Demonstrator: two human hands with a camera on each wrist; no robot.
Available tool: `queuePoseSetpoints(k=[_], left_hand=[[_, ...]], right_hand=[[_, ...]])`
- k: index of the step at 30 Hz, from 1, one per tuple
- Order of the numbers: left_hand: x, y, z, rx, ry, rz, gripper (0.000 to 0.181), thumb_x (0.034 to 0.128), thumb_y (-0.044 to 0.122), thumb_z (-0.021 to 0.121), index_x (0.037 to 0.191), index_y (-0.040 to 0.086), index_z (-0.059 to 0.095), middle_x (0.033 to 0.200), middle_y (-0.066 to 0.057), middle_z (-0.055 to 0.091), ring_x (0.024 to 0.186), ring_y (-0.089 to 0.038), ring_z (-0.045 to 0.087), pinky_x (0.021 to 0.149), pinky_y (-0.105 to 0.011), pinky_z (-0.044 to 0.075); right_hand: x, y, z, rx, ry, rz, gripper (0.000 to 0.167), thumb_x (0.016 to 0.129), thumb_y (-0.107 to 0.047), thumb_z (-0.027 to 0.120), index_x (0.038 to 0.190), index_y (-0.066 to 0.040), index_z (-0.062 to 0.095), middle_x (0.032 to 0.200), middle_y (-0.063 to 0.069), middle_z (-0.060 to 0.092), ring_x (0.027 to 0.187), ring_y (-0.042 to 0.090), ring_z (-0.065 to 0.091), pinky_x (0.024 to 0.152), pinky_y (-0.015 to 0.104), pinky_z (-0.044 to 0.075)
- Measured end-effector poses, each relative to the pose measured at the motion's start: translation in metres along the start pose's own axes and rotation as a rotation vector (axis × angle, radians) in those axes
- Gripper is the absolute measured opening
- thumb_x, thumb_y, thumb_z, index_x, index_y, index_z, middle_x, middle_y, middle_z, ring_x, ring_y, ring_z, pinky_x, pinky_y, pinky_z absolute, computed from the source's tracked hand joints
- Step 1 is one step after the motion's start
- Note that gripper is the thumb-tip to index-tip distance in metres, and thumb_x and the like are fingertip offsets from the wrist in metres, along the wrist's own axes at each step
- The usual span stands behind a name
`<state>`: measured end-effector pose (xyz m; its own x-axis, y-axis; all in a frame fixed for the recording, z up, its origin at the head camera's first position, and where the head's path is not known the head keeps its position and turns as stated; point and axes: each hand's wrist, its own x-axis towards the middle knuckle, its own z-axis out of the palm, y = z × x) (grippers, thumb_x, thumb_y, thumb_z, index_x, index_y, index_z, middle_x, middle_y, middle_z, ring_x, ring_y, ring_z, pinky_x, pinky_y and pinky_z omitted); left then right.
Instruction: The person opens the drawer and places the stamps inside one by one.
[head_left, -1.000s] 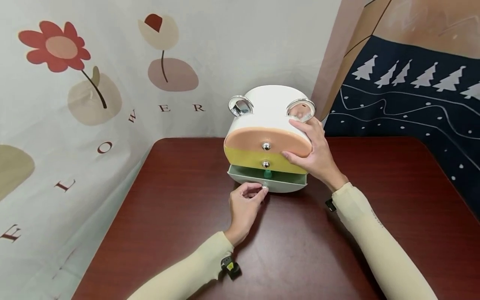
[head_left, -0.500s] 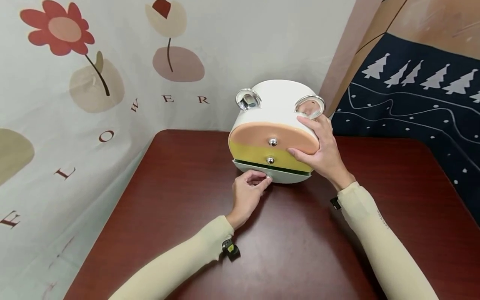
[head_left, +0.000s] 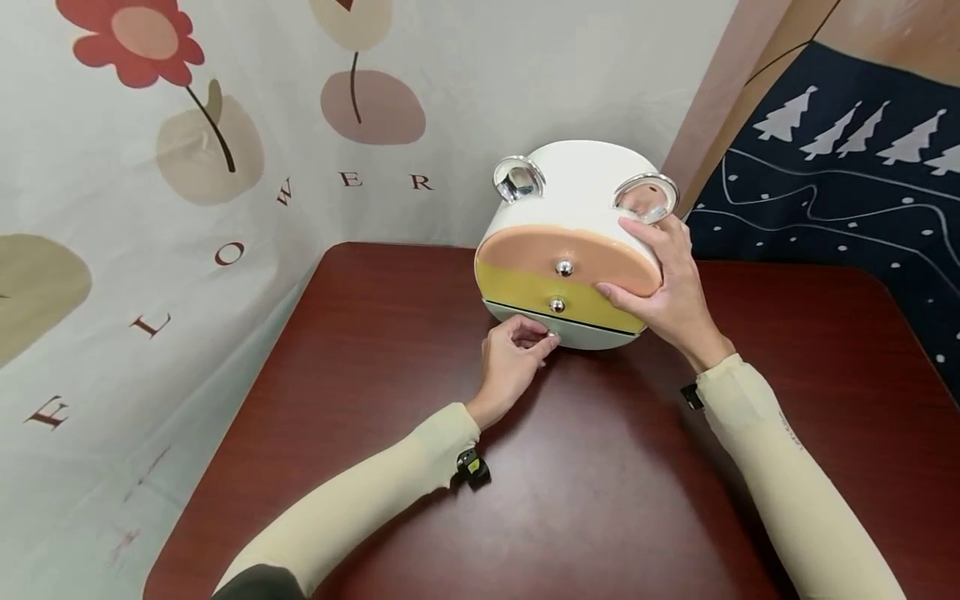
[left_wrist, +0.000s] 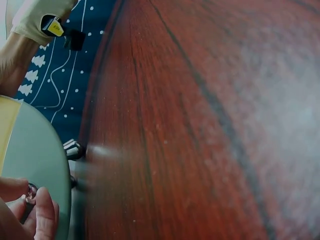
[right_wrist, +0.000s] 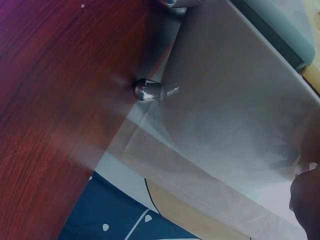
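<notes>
A small white drawer box (head_left: pixel 585 187) with two silver ears stands on the table, its rounded front split into orange, yellow and pale green drawers. My left hand (head_left: pixel 512 367) pinches the small knob (left_wrist: pixel 32 192) of the pale green bottom drawer (head_left: pixel 596 336). Only a thin dark line shows along that drawer's top edge. My right hand (head_left: pixel 675 287) grips the box's right side below the ear, thumb on the front face. Its other fingers are partly hidden behind the side. The orange drawer (head_left: pixel 517 250) and yellow drawer (head_left: pixel 517 287) sit flush.
A dark red-brown wooden table (head_left: pixel 570 467) lies under the box. Shiny silver feet (right_wrist: pixel 147 90) hold the box up. Behind the table hangs a pale cloth (head_left: pixel 247 208) with printed flowers, and at the right a navy cloth (head_left: pixel 832 200) with white trees.
The bottom drawer has slid inward with my left hand on its knob, from clearly pulled out with something green showing inside to nearly flush. My right hand keeps its grip on the box.
</notes>
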<state>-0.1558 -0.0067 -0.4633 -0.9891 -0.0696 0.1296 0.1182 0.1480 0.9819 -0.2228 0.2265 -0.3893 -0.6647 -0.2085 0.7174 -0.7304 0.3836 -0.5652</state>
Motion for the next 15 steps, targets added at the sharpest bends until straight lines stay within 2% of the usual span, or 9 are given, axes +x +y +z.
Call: queuePoseSetpoints(k=[3, 7, 10, 15], left_hand=[[-0.001, 0.0, -0.001, 0.034, -0.026, 0.013, 0.015, 0.0929, 0.009, 0.087, 0.101, 0.003, 0.075, 0.089, -0.003, 0.079, 0.076, -0.034, 0.078, 0.063, -0.028, 0.061], [-0.003, 0.0, -0.01, 0.195, -0.075, 0.097, 0.016, 0.0946, 0.012, 0.084, 0.107, 0.006, 0.075, 0.098, -0.003, 0.08, 0.081, -0.021, 0.076, 0.072, -0.028, 0.06], [-0.001, 0.001, -0.02, 0.294, -0.118, 0.161, 0.021, 0.0958, 0.014, 0.081, 0.114, 0.006, 0.075, 0.107, -0.005, 0.079, 0.087, -0.02, 0.074, 0.076, -0.031, 0.059], [0.006, 0.003, -0.03, 0.321, -0.197, 0.205, 0.025, 0.0992, 0.016, 0.076, 0.12, 0.004, 0.072, 0.113, -0.01, 0.077, 0.09, -0.023, 0.073, 0.078, -0.033, 0.06]], right_hand=[[-0.002, 0.006, -0.001, 0.004, -0.015, -0.003, 0.085, 0.067, -0.005, 0.097, 0.145, -0.001, 0.062, 0.15, 0.03, 0.051, 0.141, 0.031, 0.038, 0.105, 0.053, 0.035], [-0.003, 0.009, -0.002, 0.001, -0.046, -0.032, 0.087, 0.07, -0.007, 0.097, 0.149, -0.003, 0.06, 0.156, 0.025, 0.05, 0.144, 0.033, 0.037, 0.108, 0.055, 0.033], [-0.004, 0.009, -0.005, -0.012, -0.068, -0.072, 0.086, 0.075, -0.009, 0.094, 0.153, -0.004, 0.057, 0.16, 0.021, 0.048, 0.146, 0.035, 0.037, 0.11, 0.056, 0.03], [-0.005, 0.008, -0.01, -0.032, -0.075, -0.101, 0.084, 0.08, -0.013, 0.091, 0.155, -0.005, 0.055, 0.162, 0.02, 0.047, 0.145, 0.036, 0.038, 0.11, 0.055, 0.028]])
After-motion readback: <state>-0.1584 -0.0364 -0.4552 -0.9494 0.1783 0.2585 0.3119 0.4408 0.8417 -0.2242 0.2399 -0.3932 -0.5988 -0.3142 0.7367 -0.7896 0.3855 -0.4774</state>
